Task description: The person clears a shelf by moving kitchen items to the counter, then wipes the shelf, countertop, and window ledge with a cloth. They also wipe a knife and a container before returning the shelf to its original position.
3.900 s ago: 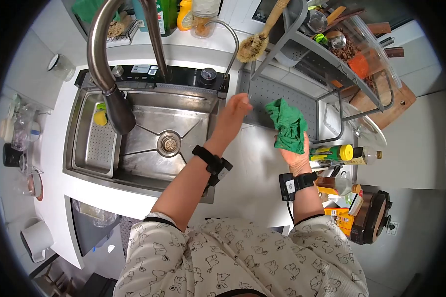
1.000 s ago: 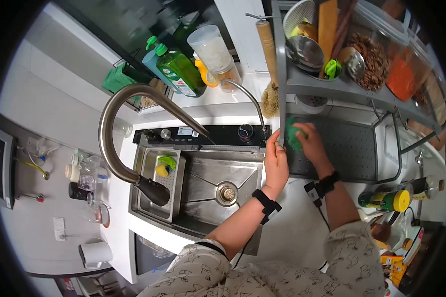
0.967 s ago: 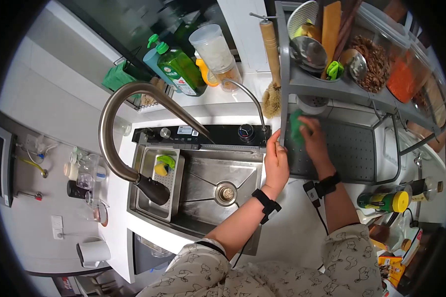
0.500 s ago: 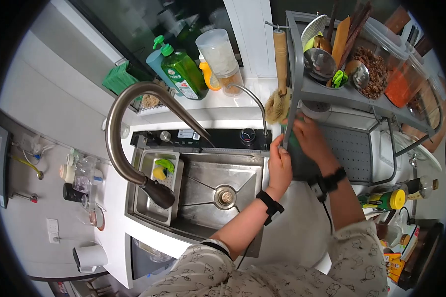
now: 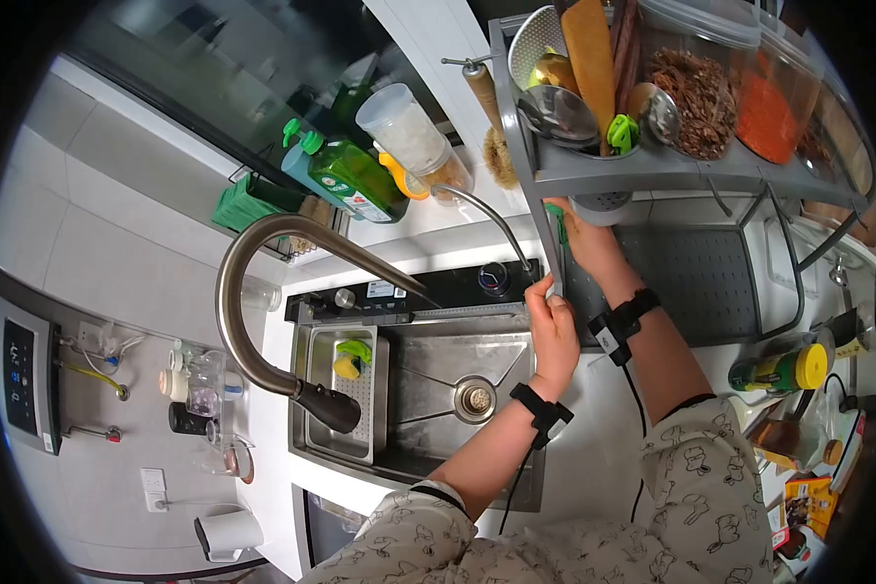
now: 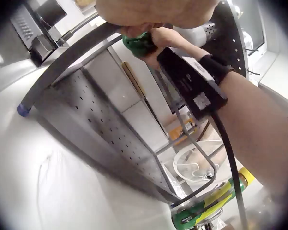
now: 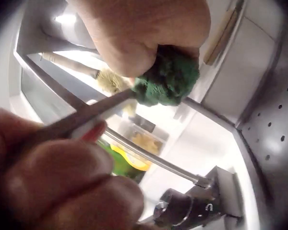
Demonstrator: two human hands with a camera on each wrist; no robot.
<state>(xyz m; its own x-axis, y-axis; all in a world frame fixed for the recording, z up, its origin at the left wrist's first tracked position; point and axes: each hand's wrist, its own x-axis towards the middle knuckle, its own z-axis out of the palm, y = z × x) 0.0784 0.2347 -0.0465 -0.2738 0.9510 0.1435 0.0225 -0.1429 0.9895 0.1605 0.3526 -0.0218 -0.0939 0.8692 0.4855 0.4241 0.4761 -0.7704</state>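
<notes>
Your right hand [image 5: 594, 248] grips bunched green cloth [image 7: 168, 79] against bar [image 7: 89, 113] of rack [image 5: 642, 179]. Your left hand [image 5: 555, 341] holds same bar lower down, fingers curled round it. Key relation, head view: cloth at 12 o'clock from left hand, bar's long axis running about 11 to 5, right hand nearer its upper part. From cloth: brush [image 5: 499, 161] between 10 and 11, tray [image 5: 691, 282] at 4. Sink [image 5: 423, 360] at 8 from left hand.
</notes>
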